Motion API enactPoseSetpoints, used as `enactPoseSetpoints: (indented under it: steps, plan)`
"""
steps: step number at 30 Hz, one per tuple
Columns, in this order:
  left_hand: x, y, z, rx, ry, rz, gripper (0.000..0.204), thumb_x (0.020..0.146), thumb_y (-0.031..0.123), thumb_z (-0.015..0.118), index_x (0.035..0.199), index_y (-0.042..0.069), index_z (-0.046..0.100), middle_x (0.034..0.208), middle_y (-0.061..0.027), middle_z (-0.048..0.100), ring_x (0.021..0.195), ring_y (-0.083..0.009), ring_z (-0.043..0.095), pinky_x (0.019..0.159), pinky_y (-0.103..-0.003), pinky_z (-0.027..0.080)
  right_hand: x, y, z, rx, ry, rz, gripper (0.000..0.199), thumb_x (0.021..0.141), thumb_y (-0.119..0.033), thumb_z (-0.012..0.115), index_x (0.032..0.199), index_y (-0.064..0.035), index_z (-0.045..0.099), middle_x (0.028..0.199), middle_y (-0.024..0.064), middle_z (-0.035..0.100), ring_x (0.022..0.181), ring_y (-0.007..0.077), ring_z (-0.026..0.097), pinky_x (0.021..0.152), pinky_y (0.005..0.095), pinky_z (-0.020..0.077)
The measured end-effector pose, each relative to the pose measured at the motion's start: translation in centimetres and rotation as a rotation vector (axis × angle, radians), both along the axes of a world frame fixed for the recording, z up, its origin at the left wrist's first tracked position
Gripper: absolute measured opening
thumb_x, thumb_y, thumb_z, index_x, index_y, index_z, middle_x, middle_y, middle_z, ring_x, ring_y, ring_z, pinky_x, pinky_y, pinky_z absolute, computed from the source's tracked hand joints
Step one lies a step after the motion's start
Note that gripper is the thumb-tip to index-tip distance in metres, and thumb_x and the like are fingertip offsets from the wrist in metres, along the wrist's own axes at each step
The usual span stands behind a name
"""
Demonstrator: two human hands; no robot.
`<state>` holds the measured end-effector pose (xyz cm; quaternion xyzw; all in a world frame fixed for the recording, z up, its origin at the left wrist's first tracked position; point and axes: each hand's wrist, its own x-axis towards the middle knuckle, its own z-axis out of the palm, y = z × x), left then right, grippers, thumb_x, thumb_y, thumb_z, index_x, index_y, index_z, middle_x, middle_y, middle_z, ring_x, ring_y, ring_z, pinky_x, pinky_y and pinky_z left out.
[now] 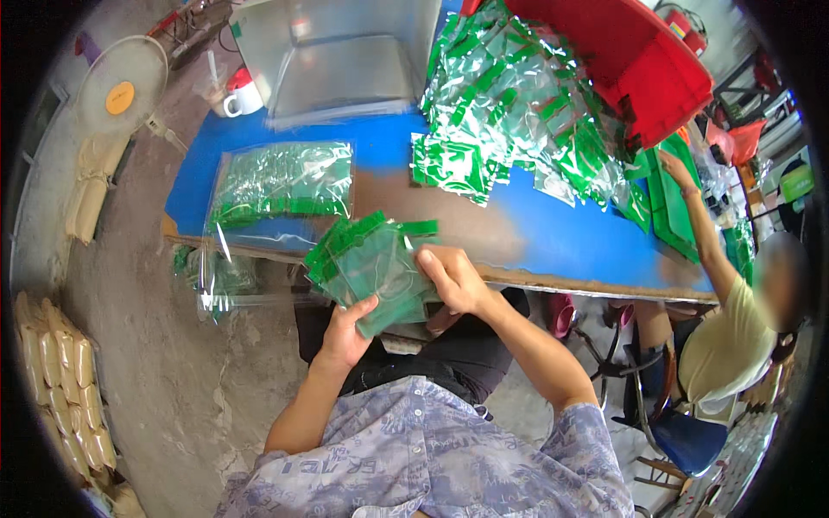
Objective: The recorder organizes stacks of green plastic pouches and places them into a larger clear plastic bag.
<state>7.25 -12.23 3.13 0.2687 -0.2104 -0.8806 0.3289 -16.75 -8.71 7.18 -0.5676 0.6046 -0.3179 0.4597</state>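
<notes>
A fanned stack of clear plastic packets with green header strips (367, 269) is held over my lap, just off the table's near edge. My left hand (347, 332) grips the stack's lower edge, thumb on top. My right hand (453, 278) closes on its right side with the thumb along the packets. Beyond my left hand, a large clear bag (281, 177) lies on the table, filled with a row of similar green-edged packets; its loose end hangs over the edge. A big heap of green-edged packets (518, 104) spreads across the far right of the table.
The blue and brown table (414, 198) carries a clear plastic container (345, 73) and a white mug with red (243, 95). A red bin (639, 65) tips over the heap. At right, a seated co-worker (725, 354) reaches toward a green tray (669, 207). Brown packets (65, 371) stand at left.
</notes>
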Motion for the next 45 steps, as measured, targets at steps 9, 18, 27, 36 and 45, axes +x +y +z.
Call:
enactPoseSetpoints:
  steps: [9, 18, 27, 36, 45]
  plan:
    - [1.4, 0.4, -0.6, -0.010, 0.067, -0.040, 0.064, 0.081, -0.003, 0.066, 0.141, 0.002, 0.045, 0.136, -0.0094, 0.055, 0.127, -0.0269, 0.053, 0.111, -0.044, 0.041, -5.0, -3.4, -0.8, -0.434, 0.964, -0.034, 0.101, 0.084, -0.069, 0.062, 0.152, -0.0009, 0.033, 0.156, 0.0282, 0.031, 0.147, 0.0426, 0.026, 0.120, 0.0538, 0.0210]
    - [2.8, -0.3, -2.7, -0.061, 0.204, -0.150, 0.062, 0.076, -0.003, 0.071, 0.135, 0.005, 0.052, 0.129, -0.0073, 0.061, 0.121, -0.0257, 0.059, 0.106, -0.044, 0.047, 1.4, 3.7, 0.6, -0.424, -0.013, -0.486, 0.032, 0.098, -0.013, 0.062, 0.127, -0.0006, 0.062, 0.105, 0.0120, 0.071, 0.097, 0.0196, 0.066, 0.085, 0.0316, 0.0525]
    - [0.2, 0.8, -0.3, -0.068, 0.064, -0.009, 0.063, 0.086, 0.000, 0.066, 0.144, 0.002, 0.042, 0.139, -0.0098, 0.054, 0.131, -0.0277, 0.051, 0.114, -0.046, 0.038, -0.7, -7.4, -1.7, -0.523, 0.822, -0.627, 0.054, 0.100, -0.047, 0.052, 0.115, 0.0043, 0.062, 0.111, 0.0207, 0.062, 0.105, 0.0328, 0.058, 0.092, 0.0444, 0.0471]
    - [1.2, 0.0, -0.7, -0.033, 0.078, 0.016, 0.060, 0.087, 0.000, 0.066, 0.142, 0.001, 0.043, 0.140, -0.0104, 0.054, 0.132, -0.0272, 0.050, 0.116, -0.046, 0.037, 1.1, 1.6, -1.1, -0.618, 0.421, -0.261, 0.025, 0.097, -0.021, 0.058, 0.084, 0.0003, 0.053, 0.088, 0.0190, 0.055, 0.085, 0.0404, 0.057, 0.075, 0.0478, 0.0473]
    - [-1.6, 1.8, -1.4, 0.129, 0.089, -0.099, 0.059, 0.087, -0.001, 0.065, 0.143, 0.004, 0.044, 0.140, -0.0099, 0.054, 0.132, -0.0273, 0.050, 0.115, -0.046, 0.036, -9.8, -3.3, -1.7, -0.604, 0.934, -0.488, 0.054, 0.097, -0.044, 0.056, 0.120, 0.0043, 0.058, 0.127, 0.0245, 0.057, 0.120, 0.0420, 0.054, 0.104, 0.0476, 0.0427]
